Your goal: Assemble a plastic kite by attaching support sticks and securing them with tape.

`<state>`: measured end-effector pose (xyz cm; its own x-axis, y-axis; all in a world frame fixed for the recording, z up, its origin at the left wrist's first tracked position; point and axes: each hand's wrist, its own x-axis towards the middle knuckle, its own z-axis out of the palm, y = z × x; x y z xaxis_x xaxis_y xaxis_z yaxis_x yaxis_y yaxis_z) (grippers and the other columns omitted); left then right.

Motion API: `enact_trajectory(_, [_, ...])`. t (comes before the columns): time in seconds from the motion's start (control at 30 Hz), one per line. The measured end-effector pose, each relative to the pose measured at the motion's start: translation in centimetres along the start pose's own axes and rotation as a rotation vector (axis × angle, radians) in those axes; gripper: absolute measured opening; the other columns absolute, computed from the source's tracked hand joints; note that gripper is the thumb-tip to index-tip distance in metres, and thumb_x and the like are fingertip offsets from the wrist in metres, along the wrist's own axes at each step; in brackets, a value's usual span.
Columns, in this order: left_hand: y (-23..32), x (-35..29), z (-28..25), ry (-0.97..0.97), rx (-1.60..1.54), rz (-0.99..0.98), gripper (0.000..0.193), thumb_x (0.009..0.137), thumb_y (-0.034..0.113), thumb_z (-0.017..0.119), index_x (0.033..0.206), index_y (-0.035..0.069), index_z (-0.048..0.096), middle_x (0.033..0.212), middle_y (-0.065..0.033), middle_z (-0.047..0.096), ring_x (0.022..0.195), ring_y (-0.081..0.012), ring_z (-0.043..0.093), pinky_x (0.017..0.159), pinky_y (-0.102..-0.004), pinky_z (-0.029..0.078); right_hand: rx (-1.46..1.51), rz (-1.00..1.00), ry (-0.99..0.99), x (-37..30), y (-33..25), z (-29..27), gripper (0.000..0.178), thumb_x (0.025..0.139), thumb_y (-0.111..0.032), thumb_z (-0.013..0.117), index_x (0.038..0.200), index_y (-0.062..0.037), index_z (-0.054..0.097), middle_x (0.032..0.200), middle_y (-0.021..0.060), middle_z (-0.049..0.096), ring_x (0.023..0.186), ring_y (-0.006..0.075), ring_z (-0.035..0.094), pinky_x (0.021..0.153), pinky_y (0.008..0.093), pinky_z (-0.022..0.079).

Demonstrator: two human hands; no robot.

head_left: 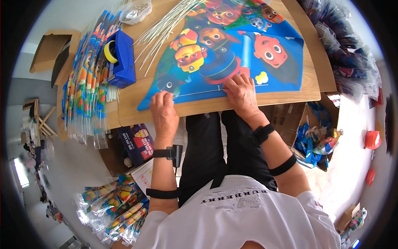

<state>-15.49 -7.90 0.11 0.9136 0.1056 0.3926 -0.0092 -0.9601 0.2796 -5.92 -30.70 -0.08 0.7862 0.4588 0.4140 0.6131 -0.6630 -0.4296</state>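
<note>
A blue kite sheet [290, 79] printed with cartoon animals and a face lies spread on the table. Along its near edge runs a thin white rod [195, 92] with a small joint piece [219, 88] at about its middle. My left hand [164, 110] is closed at the rod's left end, fingertips pinched down on the sheet. Just right of the joint piece, my right hand [241, 94] has its fingers curled over the rod, which comes out again on its far side. The fingertips of both hands are partly hidden.
Loose white rods [159, 31] lie at the table's back. A blue tape dispenser [123, 60] stands left, beside bagged printed kites [85, 79]. A bag of small parts [136, 11] sits behind. More bagged goods [348, 54] hang over the right side; an open carton [304, 124] stands below.
</note>
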Motion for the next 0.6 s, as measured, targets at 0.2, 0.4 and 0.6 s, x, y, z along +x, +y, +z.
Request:
enact_trajectory(0.2, [2.1, -2.1, 0.4, -0.097, -0.008, -0.035, 0.059, 0.078, 0.016, 0.065, 0.128, -0.004, 0.04, 0.134, -0.0206, 0.037, 0.126, -0.0369, 0.034, 0.105, -0.0489, 0.026, 0.027, -0.039, 0.005, 0.1, -0.1, 0.1, 0.01, 0.072, -0.007, 0.062, 0.079, -0.009, 0.056, 0.081, 0.0064, 0.052, 0.082, 0.0292, 0.048, 0.073, 0.0392, 0.039])
enact_trajectory(0.4, [1.9, -2.9, 0.2, -0.112, 0.033, -0.115, 0.057, 0.084, 0.02, 0.06, 0.132, -0.001, 0.037, 0.139, -0.0216, 0.031, 0.129, -0.0382, 0.029, 0.107, -0.0502, 0.022, 0.044, -0.052, 0.002, 0.1, -0.7, 0.9, 0.01, 0.072, -0.006, 0.061, 0.08, -0.0082, 0.056, 0.08, 0.0068, 0.053, 0.081, 0.0295, 0.049, 0.074, 0.039, 0.039])
enact_trajectory(0.6, [1.4, -3.1, 0.0, -0.107, 0.091, -0.16, 0.058, 0.084, 0.023, 0.061, 0.133, 0.004, 0.038, 0.139, -0.0216, 0.031, 0.129, -0.0394, 0.029, 0.104, -0.0559, 0.021, 0.049, -0.063, 0.004, 0.3, -1.3, 1.0, 0.009, 0.073, -0.006, 0.06, 0.081, -0.0079, 0.056, 0.081, 0.0071, 0.054, 0.083, 0.0297, 0.05, 0.074, 0.0388, 0.039])
